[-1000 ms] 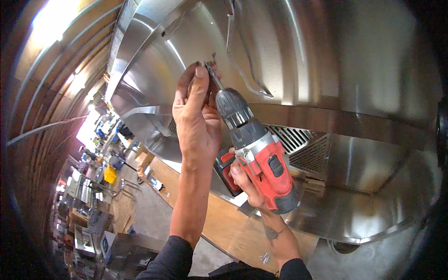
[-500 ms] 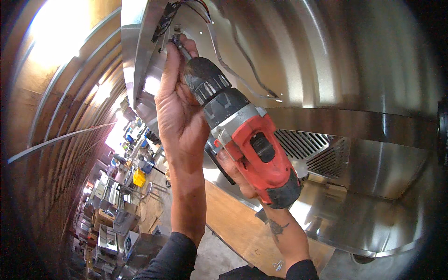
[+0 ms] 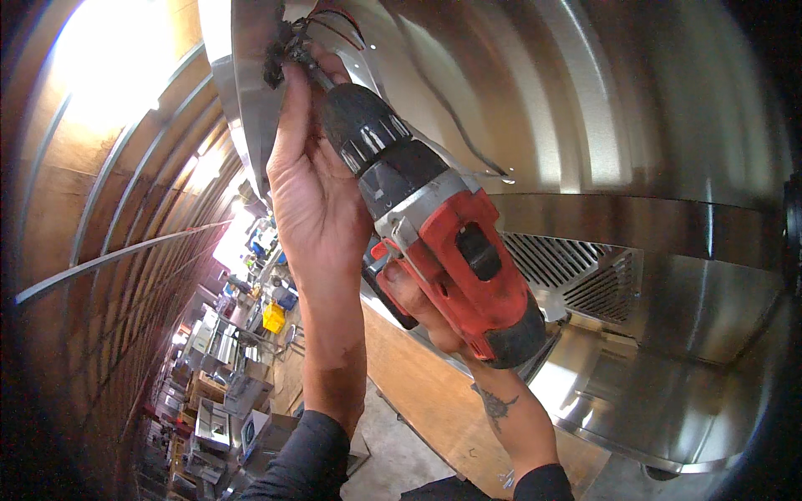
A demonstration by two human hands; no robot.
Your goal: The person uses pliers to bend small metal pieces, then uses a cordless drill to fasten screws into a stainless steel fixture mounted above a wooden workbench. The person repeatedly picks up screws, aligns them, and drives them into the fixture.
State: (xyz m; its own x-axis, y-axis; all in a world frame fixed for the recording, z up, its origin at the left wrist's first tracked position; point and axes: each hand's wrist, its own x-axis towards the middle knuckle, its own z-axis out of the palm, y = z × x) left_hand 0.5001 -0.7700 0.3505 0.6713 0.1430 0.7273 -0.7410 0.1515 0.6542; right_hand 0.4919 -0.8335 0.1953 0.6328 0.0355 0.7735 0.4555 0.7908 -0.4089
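My right hand grips a red and black cordless drill by its handle. The drill slants upward to the left, its bit reaching a dark bracket-like part inside a stainless steel hood. Alongside the chuck, my left hand is raised with thumb and fingers closed around the bit near its tip. Whether a screw sits at the tip is hidden by the fingers. Red and black wires curve just above the fingertips.
Thin grey cable runs along the hood's inner wall. Slatted metal filters sit lower right. Below is a wooden board with a few small fasteners. A ribbed wall and a cluttered workshop with a yellow bin lie left.
The drill and both hands have shifted slightly up and left against the hood. The dark part by the bit now looks tilted and lies closer to the fingertips. The view has turned a little.
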